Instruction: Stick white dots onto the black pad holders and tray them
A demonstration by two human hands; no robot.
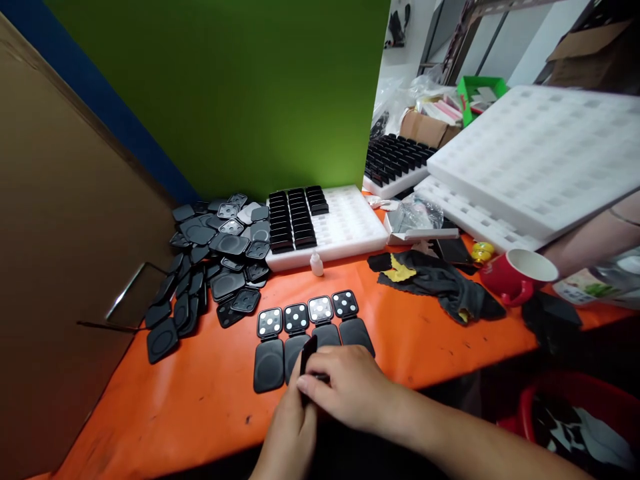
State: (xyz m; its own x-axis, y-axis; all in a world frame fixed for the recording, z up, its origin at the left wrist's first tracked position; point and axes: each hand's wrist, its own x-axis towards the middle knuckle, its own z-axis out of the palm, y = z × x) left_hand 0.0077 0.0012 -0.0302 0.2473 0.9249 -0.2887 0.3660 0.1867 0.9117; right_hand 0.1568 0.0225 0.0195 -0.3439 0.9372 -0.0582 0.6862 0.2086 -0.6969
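My left hand (pixel 294 408) grips a thin black folding pad (pixel 309 351), seen nearly edge-on at the front of the table. My right hand (pixel 350 383) is closed against the same pad, thumb and fingers pinching its near part; their grip hides much of it. Just beyond my hands, several opened black folding pads (pixel 269 365) lie side by side, each with a hinged square flap (pixel 270 323) marked with pale dots. My hands cover the lower parts of some. A small white bottle (pixel 317 265) stands upright behind the row.
A heap of black pads (pixel 200 230) lies at left. Behind the bottle, a white foam tray (pixel 347 213) holds upright black pieces. At right are a dark cloth (pixel 440 283), a red mug (pixel 517 273) and a tilted white foam tray (pixel 535 153) beside another person's arm (pixel 590 233).
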